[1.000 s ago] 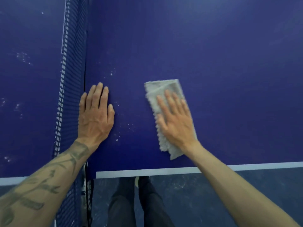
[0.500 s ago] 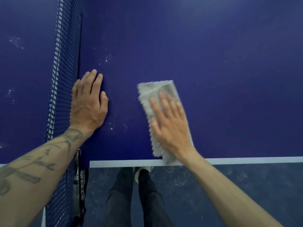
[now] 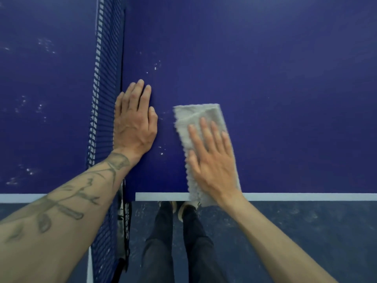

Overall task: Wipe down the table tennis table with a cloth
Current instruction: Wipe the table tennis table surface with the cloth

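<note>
Cloth (image 3: 196,116) under flat right hand (image 3: 213,162) — table (image 3: 285,99) edge

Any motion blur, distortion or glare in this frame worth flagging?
Head view: the right hand and the cloth under it are softened by motion blur, the left hand and net crisp; head view: the net bows from wide-angle distortion; head view: the table shows faint sheen, no hard glare.

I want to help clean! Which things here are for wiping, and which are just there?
For the job: folded grey cloth, dark blue table tennis table, flat right hand pressing it.
Just there: dark blue mesh net, speckled grey floor.
</note>
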